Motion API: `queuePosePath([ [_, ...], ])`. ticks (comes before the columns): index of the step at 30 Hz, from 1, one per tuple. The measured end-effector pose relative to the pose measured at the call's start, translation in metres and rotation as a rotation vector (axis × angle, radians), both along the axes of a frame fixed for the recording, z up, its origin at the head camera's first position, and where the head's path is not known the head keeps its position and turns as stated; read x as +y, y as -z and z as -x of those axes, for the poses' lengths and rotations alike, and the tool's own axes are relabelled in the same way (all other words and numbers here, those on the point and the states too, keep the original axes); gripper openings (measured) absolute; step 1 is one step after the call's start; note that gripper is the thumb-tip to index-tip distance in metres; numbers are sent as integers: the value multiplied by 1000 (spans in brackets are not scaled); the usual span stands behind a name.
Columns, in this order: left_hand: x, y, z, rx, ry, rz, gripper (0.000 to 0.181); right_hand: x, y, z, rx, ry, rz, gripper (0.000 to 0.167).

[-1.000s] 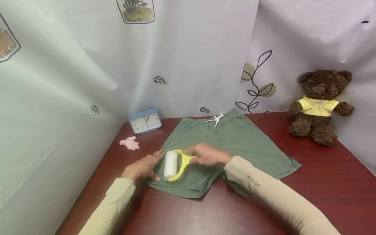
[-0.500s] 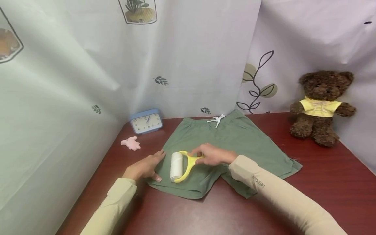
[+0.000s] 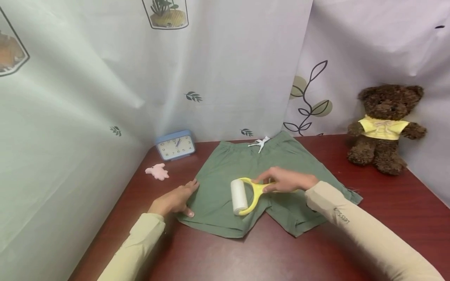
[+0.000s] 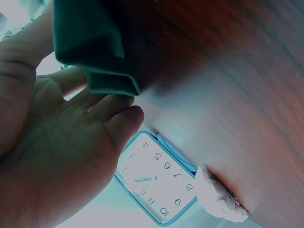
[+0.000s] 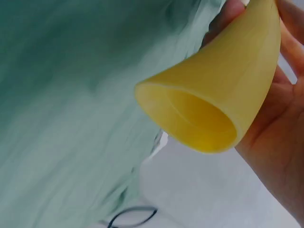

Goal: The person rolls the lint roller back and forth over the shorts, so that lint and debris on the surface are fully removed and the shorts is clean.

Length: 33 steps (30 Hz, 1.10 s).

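Two pale sleeves (image 3: 372, 234) come nearest, over a dark red surface (image 3: 211, 257). The left hand (image 3: 174, 198) is opened out, thumb spread, resting on the side edge of green shorts (image 3: 242, 166) that lie flat on the surface. The right hand (image 3: 288, 180) grips the yellow handle of a lint roller (image 3: 258, 190), whose white cylinder (image 3: 239, 197) is over the left leg of the shorts, near the inner seam. Beyond the left hand lies a small pink toy (image 3: 158, 171), with a blue-framed clock (image 3: 175, 146) just behind it. The white drawstring (image 3: 260, 145) is tied at the far waistband. Farther to the right, a brown teddy bear (image 3: 377, 145) in a yellow top (image 3: 383, 128) is upright before a pale, leaf-printed sheet (image 3: 239, 78)
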<state>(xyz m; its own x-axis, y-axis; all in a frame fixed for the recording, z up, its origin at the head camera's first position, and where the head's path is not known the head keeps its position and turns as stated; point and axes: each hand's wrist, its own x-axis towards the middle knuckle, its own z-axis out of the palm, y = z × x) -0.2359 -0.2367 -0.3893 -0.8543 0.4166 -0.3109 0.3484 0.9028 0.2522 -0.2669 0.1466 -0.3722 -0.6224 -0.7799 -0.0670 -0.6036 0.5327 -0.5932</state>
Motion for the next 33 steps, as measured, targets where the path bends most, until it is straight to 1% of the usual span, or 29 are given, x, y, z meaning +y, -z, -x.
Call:
queuePosePath([
  [3, 1, -1, 0, -3, -5, 4, 104, 18, 0, 1, 12, 1, 2, 43],
  [6, 2, -3, 0, -4, -8, 5, 104, 34, 0, 0, 17, 24, -6, 43],
  [12, 4, -2, 1, -1, 2, 2, 104, 63, 0, -3, 46, 56, -34, 43],
  [16, 4, -1, -1, -4, 2, 12, 104, 79, -3, -5, 41, 70, -60, 44],
  [18, 3, -1, -1, 4, 9, 19, 104, 89, -4, -7, 29, 87, -70, 45],
  [22, 3, -2, -1, 15, 19, 23, 104, 111, -7, -9, -1, 145, -94, 45],
  [25, 3, -3, 0, 12, 11, 27, 104, 128, -7, -10, -17, 171, -94, 47],
  [31, 5, -2, 0, 1, -11, 29, 105, 159, -9, -14, -43, 194, -80, 50],
  [33, 5, -2, -1, -1, -16, 27, 105, 169, -9, -15, -63, 197, -77, 52],
])
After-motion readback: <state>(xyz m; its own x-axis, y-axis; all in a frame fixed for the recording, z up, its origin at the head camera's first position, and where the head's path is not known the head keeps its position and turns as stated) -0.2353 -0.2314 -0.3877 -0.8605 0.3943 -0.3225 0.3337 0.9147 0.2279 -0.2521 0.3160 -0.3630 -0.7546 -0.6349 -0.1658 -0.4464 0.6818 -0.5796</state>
